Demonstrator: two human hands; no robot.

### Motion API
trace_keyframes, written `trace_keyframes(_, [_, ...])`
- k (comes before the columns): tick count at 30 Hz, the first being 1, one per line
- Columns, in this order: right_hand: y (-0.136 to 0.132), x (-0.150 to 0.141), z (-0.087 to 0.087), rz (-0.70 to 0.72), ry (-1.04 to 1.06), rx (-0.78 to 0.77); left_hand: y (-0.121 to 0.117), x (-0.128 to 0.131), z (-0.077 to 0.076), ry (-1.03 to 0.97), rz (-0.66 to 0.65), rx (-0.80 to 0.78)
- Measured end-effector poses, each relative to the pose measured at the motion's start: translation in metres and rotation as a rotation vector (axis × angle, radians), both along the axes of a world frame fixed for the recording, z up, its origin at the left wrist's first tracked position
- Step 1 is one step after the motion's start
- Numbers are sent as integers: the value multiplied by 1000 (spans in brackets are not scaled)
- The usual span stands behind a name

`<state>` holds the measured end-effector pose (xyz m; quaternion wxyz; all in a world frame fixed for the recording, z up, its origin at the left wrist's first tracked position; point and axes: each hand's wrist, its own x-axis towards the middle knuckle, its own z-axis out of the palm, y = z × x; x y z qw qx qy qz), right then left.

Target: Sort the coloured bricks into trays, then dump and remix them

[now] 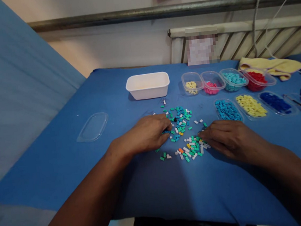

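Note:
A loose heap of small plastic bricks [184,131], mostly green, white and blue with a few orange and yellow ones, lies on the blue tablecloth [91,161]. My left hand [147,133] rests palm down at the heap's left edge, fingers curled and touching blue and green bricks. My right hand [226,137] lies palm down at the heap's right edge, its fingertips pressed among white and green bricks. Whether either hand holds a brick is hidden under the fingers.
A white rectangular tub [148,85] stands behind the heap. Several clear trays of sorted bricks sit at the right: cream [191,84], pink [211,85], teal [234,79], red [256,79], blue [227,110], yellow [251,105], dark blue [276,102]. A clear lid [92,126] lies left. A yellow cloth [273,66] lies far right.

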<state>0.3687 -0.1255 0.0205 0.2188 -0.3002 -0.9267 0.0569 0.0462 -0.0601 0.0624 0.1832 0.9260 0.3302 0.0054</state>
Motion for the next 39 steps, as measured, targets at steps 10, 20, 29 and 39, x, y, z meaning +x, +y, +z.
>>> trace_keyframes(10, [-1, -5, 2, 9, 36, -31, -4, 0, -2, 19, 8, 15])
trace_keyframes(20, [-3, -16, 4, -27, 108, 19, -9, 14, 7, -230, 175, -81])
trace_keyframes(29, [-12, -38, 7, -199, 448, -51, -41, 65, -13, -926, 470, -831])
trace_keyframes(39, [18, 4, 3, -562, 516, -92, -35, 55, -21, -817, 482, -627])
